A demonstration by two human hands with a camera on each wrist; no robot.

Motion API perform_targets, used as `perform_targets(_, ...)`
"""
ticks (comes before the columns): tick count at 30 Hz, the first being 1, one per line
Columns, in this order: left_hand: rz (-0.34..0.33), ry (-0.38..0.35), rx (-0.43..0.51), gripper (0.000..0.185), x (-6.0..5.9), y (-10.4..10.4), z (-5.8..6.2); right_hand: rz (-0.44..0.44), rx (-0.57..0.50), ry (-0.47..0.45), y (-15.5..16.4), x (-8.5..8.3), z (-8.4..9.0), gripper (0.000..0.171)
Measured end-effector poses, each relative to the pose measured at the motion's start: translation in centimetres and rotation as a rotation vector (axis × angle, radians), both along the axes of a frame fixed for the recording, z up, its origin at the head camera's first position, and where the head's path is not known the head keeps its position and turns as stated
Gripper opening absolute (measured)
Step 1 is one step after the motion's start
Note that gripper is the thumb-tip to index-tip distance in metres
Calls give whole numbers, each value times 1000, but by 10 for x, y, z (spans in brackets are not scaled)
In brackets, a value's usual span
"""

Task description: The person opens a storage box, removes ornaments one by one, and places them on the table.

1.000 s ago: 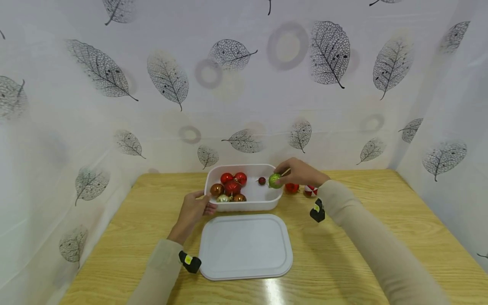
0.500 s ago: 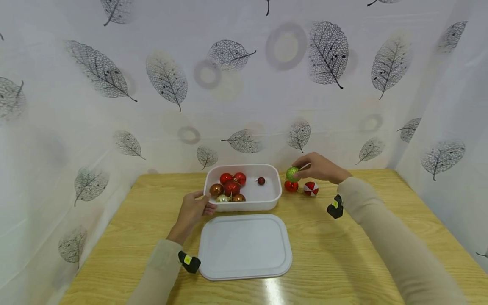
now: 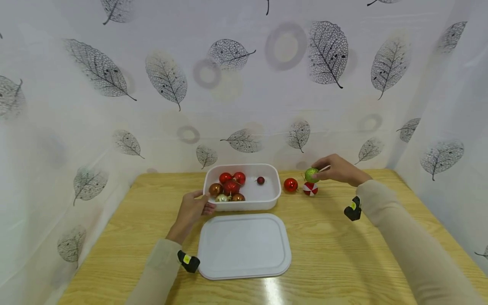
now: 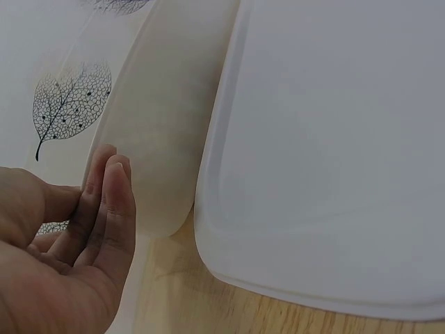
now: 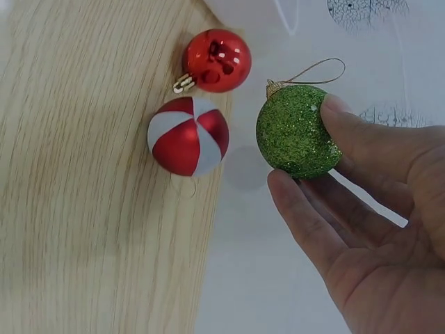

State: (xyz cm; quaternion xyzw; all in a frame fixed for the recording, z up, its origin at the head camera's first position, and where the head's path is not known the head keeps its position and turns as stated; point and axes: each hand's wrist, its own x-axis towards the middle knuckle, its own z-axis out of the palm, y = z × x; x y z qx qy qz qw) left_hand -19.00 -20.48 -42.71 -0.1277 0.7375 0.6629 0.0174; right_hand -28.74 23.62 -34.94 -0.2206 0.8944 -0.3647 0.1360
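Note:
My right hand (image 3: 320, 173) pinches a green glitter ball (image 3: 311, 175) between thumb and fingers, just above the table's far right part. In the right wrist view the green ball (image 5: 295, 132) with its gold loop hangs beside a red-and-white ball (image 5: 188, 136) and a shiny red ball (image 5: 217, 60), both lying on the wood. The white tub (image 3: 271, 199) holds several red, gold and copper balls. My left hand (image 3: 195, 205) rests at the tub's front left corner; its straight fingers (image 4: 111, 202) lie against the tub wall (image 4: 167, 139).
A flat white lid (image 3: 244, 245) lies on the wooden table (image 3: 343, 254) in front of the tub, also seen as the lid (image 4: 334, 153) close to my left hand. Leaf-patterned white sheets close in the back and both sides.
My right hand carried the green ball rightward, from over the tub's right end, past the red ball, to above the red-and-white ball. The left hand has not moved.

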Motion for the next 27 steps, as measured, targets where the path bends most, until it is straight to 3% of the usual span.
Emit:
perform_targets(14,8,-3,-11,42,-1,0,-2,-34,17,-14,38,8,-8,54)
perform_targets(27,3,-13,-9,42,-1,0,-1,-80,50,-42,59,13,-35,55)
